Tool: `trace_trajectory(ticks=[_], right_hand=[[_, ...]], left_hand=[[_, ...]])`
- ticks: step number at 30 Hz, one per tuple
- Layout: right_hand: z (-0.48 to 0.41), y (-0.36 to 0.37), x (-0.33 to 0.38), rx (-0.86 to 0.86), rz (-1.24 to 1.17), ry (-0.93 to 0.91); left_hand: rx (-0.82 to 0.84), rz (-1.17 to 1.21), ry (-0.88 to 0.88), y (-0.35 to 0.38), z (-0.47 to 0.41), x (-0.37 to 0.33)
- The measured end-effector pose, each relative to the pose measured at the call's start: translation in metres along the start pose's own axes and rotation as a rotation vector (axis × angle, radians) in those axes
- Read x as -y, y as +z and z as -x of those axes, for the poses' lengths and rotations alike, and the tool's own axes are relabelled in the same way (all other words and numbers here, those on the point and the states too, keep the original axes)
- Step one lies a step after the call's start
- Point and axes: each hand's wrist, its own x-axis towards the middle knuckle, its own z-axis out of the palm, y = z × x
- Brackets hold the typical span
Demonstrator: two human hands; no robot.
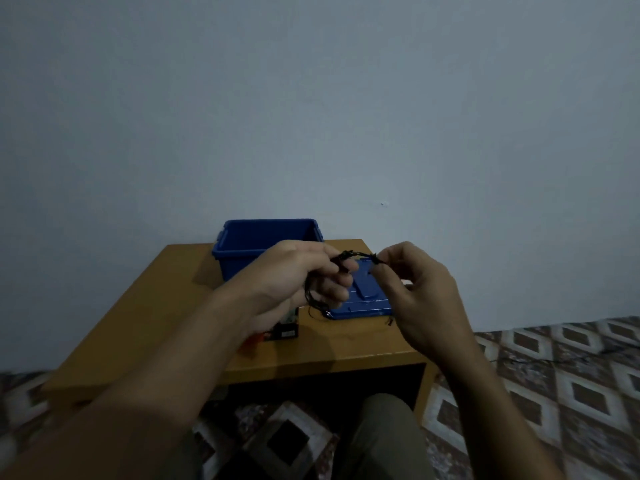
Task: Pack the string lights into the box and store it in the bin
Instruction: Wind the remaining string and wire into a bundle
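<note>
Fingers (341,277) of the left hand (298,271) are curled round a loose bundle of thin black string lights (356,255), with several loops hanging below the palm. Fingers (388,263) of the right hand (420,289) pinch the same wire, and a short stretch runs nearly taut between the two hands. Both hands are raised just above a low orange-brown wooden counter (346,344), with the person's olive-trousered knee (384,431) below its front edge.

Judging by how it droops, the wire is very light, limp and quick to tangle, and any tiny bulbs on it are too small to make out in the dim light. It is probably best held as a gathered coil round the middle, not pulled by one end.

On the counter, partly hidden under the left wrist, sits one small dark cardboard box (285,332); whether it stands open cannot be told. Beyond the hands lies one flat blue plastic lid (367,296), with a stray wire end trailing at its near edge. Farther back, against a plain pale wall (311,98), stands one open blue plastic bin (242,261). Brown and cream diamond-patterned floor covering (554,375) surrounds the counter.

Counted: one string of lights, one box, one bin, one lid.
</note>
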Motion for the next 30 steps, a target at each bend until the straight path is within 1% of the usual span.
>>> trace_trajectory(ticks=[3,5,10,14,16,20,25,30], right_hand=[[0.011,-0.002,0.004,0.010,-0.146,0.032],[0.017,-0.005,0.009,0.038,-0.256,0.067],[0.020,-0.006,0.010,0.109,-0.405,0.144],[0.020,-0.003,0.005,0.108,-0.480,0.174],[0.021,-0.002,0.001,0.119,-0.481,0.164],[0.023,-0.004,-0.001,0.150,-0.574,0.161],[0.024,-0.004,-0.004,0.146,-0.643,0.136],[0.020,-0.006,-0.005,0.068,-0.620,0.062]], left_hand=[[0.045,0.050,-0.021,0.003,0.009,-0.001],[0.062,0.000,-0.034,0.005,0.010,-0.001],[0.124,-0.154,-0.062,0.007,0.006,-0.004],[0.086,-0.251,-0.003,0.005,0.002,-0.002],[0.061,-0.274,-0.005,0.004,0.001,-0.001],[0.035,-0.209,-0.076,0.006,-0.001,0.000],[0.073,-0.128,-0.155,0.010,-0.005,0.004],[0.149,-0.210,-0.298,0.012,-0.008,0.007]])
